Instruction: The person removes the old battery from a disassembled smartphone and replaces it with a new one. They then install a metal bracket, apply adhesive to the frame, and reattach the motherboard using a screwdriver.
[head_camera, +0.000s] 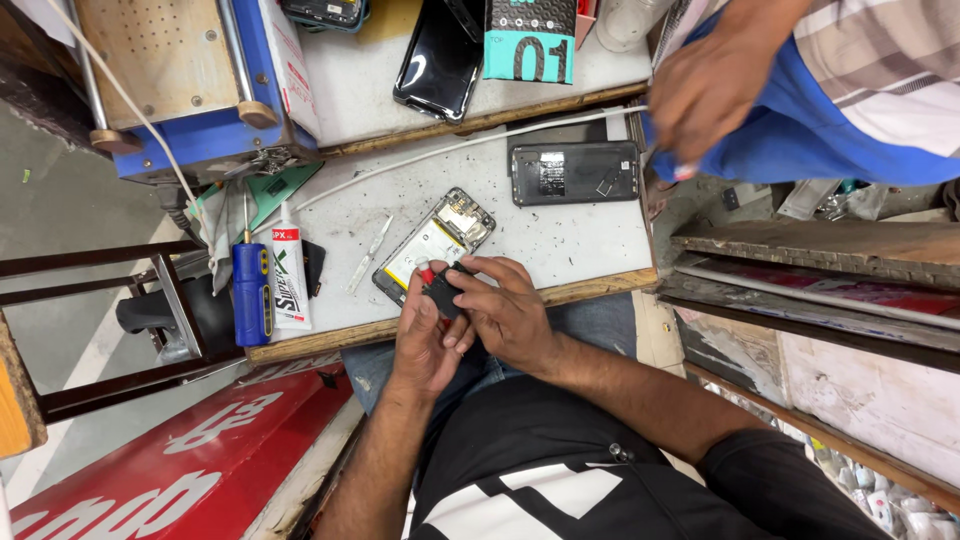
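I am seeing my left hand (425, 335) and right hand (505, 310) pinching together on one small black part (443, 292) at the bench edge; its long axis is running toward the one opened phone (435, 243); one rear cover (574, 172) is lying beyond.

The table (590, 240) top looked pale, rough and speckled, with a worn wood edge. The open phone (436, 243) showed shiny metal bits and a smooth yellow part. The black phone back (574, 173) was matt plastic. The glue tube (289, 280) was glossy white plastic. The tweezers (369, 255) were shiny metal.
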